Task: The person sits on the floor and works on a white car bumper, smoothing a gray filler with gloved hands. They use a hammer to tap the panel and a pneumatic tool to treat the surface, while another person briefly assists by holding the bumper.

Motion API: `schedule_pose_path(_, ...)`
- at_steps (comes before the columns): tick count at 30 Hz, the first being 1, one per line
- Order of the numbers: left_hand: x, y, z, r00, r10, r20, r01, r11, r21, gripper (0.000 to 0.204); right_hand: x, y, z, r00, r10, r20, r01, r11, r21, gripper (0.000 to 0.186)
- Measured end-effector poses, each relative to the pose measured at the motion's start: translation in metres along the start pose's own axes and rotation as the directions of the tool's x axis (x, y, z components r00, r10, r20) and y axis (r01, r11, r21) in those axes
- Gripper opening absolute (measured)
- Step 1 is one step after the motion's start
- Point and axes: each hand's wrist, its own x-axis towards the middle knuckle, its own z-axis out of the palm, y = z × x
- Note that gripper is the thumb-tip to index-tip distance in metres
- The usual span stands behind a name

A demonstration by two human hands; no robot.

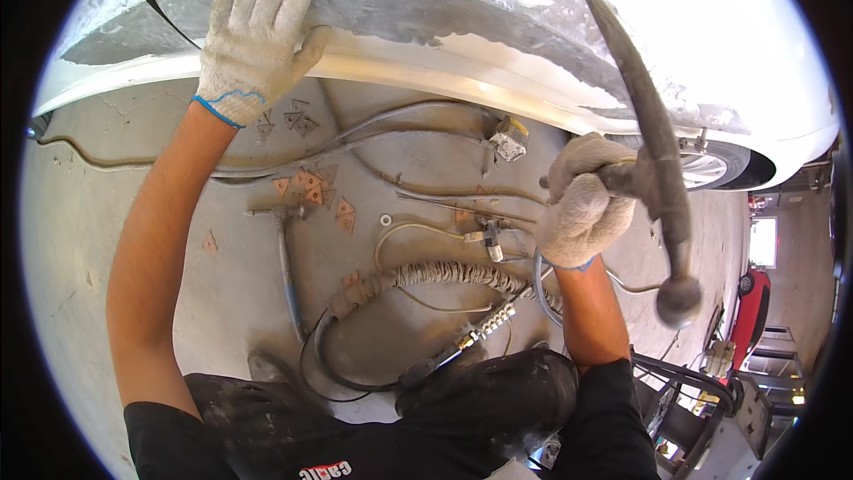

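Note:
My left hand, in a pale knit work glove with a blue cuff edge, rests with fingers stretched out on the side of a white car. Under and beside it runs a grey sanded strip along the lower body panel. Raised at the right, my gloved right hand is wrapped round the handle of a body hammer. The hammer's dark metal head has a long tapered end pointing up and a round knob at the bottom. It looks apart from the panel, though depth is hard to judge.
On the concrete floor lie another hammer, several copper-coloured triangular pieces, a small ring, hoses, cables, a ribbed fabric-covered hose and a yellow-and-white object. A wheeled machine and a red car stand at right.

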Motion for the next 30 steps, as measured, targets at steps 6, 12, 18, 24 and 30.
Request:
schedule_pose_path(6,0.008,0.001,-0.003,0.999,0.003,-0.045,-0.003,1.0,-0.006,0.09,0.003,0.009,-0.004,0.965,0.234,-0.121,-0.215,0.965,0.147,0.039)
schedule_pose_path(12,0.007,0.004,-0.003,0.998,0.01,-0.057,-0.011,1.0,-0.016,0.087,0.002,0.012,0.004,0.986,0.135,-0.097,-0.152,0.969,-0.194,0.035)
schedule_pose_path(18,0.007,0.005,-0.005,1.0,-0.015,-0.023,0.015,1.0,-0.006,0.084,0.002,0.025,-0.006,0.999,-0.026,0.039,0.044,0.793,-0.608,0.03)
schedule_pose_path(24,0.008,0.005,-0.004,0.999,-0.012,-0.047,0.011,1.0,-0.01,0.083,0.009,0.039,-0.01,0.995,-0.035,0.094,0.086,0.78,-0.62,0.032)
schedule_pose_path(30,0.005,0.005,-0.004,1.0,-0.02,-0.016,0.02,1.0,0.013,0.084,0.014,0.017,0.012,1.0,0.027,0.013,-0.019,0.9,-0.435,0.032)
